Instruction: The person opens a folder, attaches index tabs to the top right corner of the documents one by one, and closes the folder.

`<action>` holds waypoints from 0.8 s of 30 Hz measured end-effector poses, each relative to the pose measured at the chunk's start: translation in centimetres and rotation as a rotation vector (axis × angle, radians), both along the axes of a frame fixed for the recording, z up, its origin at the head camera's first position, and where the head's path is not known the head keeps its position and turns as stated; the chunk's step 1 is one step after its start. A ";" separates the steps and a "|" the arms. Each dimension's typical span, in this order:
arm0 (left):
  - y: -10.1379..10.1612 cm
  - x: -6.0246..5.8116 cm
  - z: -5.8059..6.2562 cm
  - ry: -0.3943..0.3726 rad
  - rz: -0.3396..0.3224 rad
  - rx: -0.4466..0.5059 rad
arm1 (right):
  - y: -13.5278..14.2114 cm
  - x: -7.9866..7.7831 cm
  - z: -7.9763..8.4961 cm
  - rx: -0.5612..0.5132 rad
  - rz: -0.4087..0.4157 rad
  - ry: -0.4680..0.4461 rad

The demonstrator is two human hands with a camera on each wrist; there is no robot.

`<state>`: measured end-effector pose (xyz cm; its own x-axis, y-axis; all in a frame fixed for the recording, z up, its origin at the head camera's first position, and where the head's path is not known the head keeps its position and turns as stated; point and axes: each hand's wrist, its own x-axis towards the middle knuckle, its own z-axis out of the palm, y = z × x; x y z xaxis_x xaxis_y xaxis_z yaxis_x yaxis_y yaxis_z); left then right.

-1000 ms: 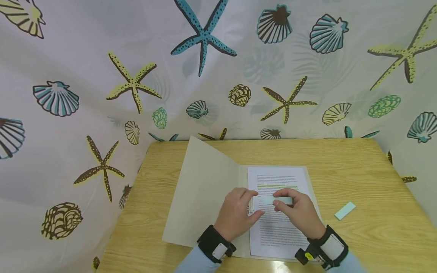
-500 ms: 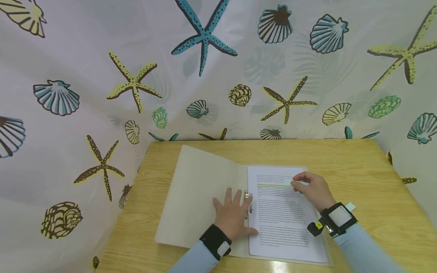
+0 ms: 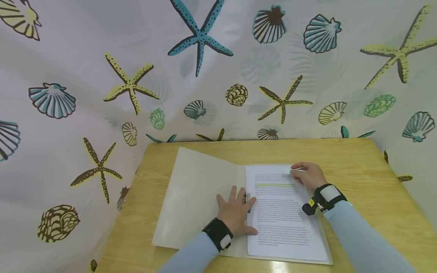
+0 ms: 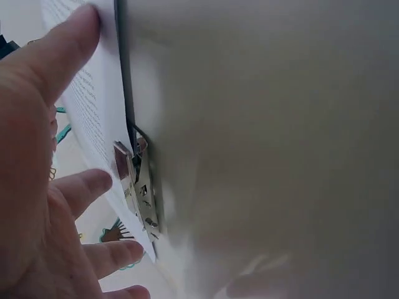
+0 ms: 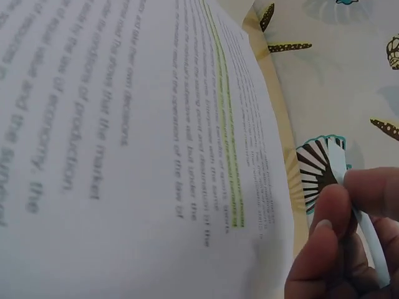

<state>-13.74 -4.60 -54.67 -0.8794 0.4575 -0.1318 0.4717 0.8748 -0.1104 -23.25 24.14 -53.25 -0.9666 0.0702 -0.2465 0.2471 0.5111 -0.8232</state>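
Observation:
A cream folder (image 3: 194,197) lies opened out on the wooden table, with printed sheets (image 3: 281,237) on its right side. Yellow highlighting (image 3: 274,185) marks lines near the top of the page. My left hand (image 3: 233,217) rests with fingers spread across the folder's spine, its thumb on the page's left edge. Beside those fingers is the metal clip (image 4: 142,187). At the page's upper right, above the highlighted lines, my right hand (image 3: 310,177) pinches a narrow pale-blue sticky note (image 5: 373,246) between thumb and fingers. In the right wrist view the note stands apart from the paper.
The wooden table (image 3: 368,182) extends to the right of the folder. Behind its far edge hangs a white curtain (image 3: 211,125) printed with shells and starfish. A dark wrist strap (image 3: 329,196) with a small camera sits on the right wrist.
My right hand has carried the sticky note from mid-page up to the top right. My left hand has come down and spread over the folder's spine. The folder cover lies lower.

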 end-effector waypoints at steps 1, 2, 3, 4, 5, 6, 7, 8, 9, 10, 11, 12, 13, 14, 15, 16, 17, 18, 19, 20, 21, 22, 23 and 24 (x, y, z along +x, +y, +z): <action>0.0 0.0 0.0 -0.003 -0.011 -0.007 | 0.1 -0.3 -0.3 -0.007 -0.003 -0.007; 0.0 0.1 0.0 -0.010 -0.016 -0.013 | 0.2 -0.6 -0.5 -0.014 -0.005 -0.014; 0.0 0.1 -0.1 -0.018 -0.015 -0.009 | 0.3 -0.9 -0.7 -0.025 -0.008 -0.023; 0.1 0.1 -0.2 -0.029 -0.010 -0.001 | 0.5 -1.2 -0.9 -0.028 -0.010 -0.036; 0.1 0.1 -0.3 -0.041 -0.003 0.009 | 0.6 -1.5 -1.2 -0.026 -0.011 -0.049; 0.2 0.0 -0.4 -0.055 0.004 0.024 | 0.8 -1.7 -1.3 -0.021 -0.010 -0.059; 0.2 0.0 -0.4 -0.073 0.011 0.034 | 1.0 -1.8 -1.5 -0.015 -0.005 -0.067; 0.2 0.0 -0.5 -0.092 0.019 0.050 | 1.2 -2.0 -1.7 -0.004 -0.003 -0.077; 0.2 0.0 -0.5 -0.112 0.027 0.063 | 1.4 -2.1 -1.9 0.007 -0.001 -0.086; 0.2 -0.1 -0.5 -0.129 0.034 0.071 | 1.5 -2.2 -2.0 0.017 0.003 -0.093; 0.3 -0.1 -0.5 -0.142 0.039 0.075 | 1.7 -2.3 -2.0 0.029 0.007 -0.096; 0.3 -0.2 -0.6 -0.154 0.042 0.079 | 1.8 -2.4 -2.1 0.040 0.013 -0.096; 0.3 -0.3 -0.6 -0.161 0.044 0.083 | 1.9 -2.5 -2.1 0.051 0.015 -0.094; 0.2 -0.3 -0.7 -0.164 0.045 0.088 | 2.0 -2.6 -2.1 0.060 0.016 -0.091; 0.2 -0.4 -0.8 -0.165 0.044 0.088 | 2.0 -2.6 -2.1 0.074 0.021 -0.082; 0.2 -0.5 -0.9 -0.163 0.044 0.092 | 1.9 -2.7 -2.1 0.087 0.026 -0.071; 0.2 -0.5 -1.0 -0.163 0.044 0.097 | 1.9 -2.8 -2.1 0.108 0.030 -0.061; 0.1 -0.6 -1.1 -0.161 0.043 0.103 | 1.9 -2.9 -2.2 0.118 0.033 -0.053; 0.1 -0.6 -1.2 -0.158 0.041 0.108 | 1.9 -2.9 -2.2 0.131 0.036 -0.046; 0.1 -0.6 -1.4 -0.155 0.039 0.111 | 1.8 -3.0 -2.2 0.135 0.038 -0.046; 0.1 -0.7 -1.5 -0.154 0.037 0.116 | 1.8 -3.1 -2.2 0.146 0.040 -0.045; 0.1 -0.7 -1.6 -0.155 0.036 0.119 | 1.7 -3.1 -2.2 0.150 0.040 -0.045; 0.1 -0.7 -1.6 -0.154 0.035 0.123 | 1.7 -3.2 -2.3 0.153 0.040 -0.047; 0.1 -0.7 -1.6 -0.151 0.034 0.129 | 1.7 -3.2 -2.2 0.151 0.041 -0.047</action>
<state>-14.45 -4.53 -56.32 -0.8691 0.4498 -0.2058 0.4445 0.8927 0.0737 -26.45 25.83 -55.49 -0.9570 0.0708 -0.2813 0.2602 0.6383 -0.7245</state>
